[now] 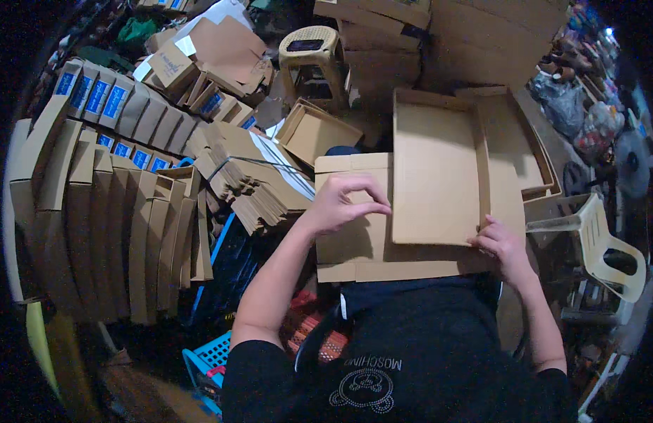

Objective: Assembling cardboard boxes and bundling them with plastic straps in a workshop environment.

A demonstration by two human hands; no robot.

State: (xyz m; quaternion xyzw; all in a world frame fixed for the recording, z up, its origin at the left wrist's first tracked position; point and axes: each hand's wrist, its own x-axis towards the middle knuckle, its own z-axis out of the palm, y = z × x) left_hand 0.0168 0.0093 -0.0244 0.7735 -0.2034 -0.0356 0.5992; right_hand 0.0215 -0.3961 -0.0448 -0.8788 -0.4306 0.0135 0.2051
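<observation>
Left hand [340, 204] pinches side flap of half-folded cardboard box [432, 176], frame centre; right hand [499, 243] presses lower-right corner, fingers closed on edge. Keep your creases square.

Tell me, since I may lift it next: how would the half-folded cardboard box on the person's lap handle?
The cardboard box looks thin and probably light. Its flat panels likely flop until folded, as both hands, left hand and right hand, steady it. It won't roll.
</observation>
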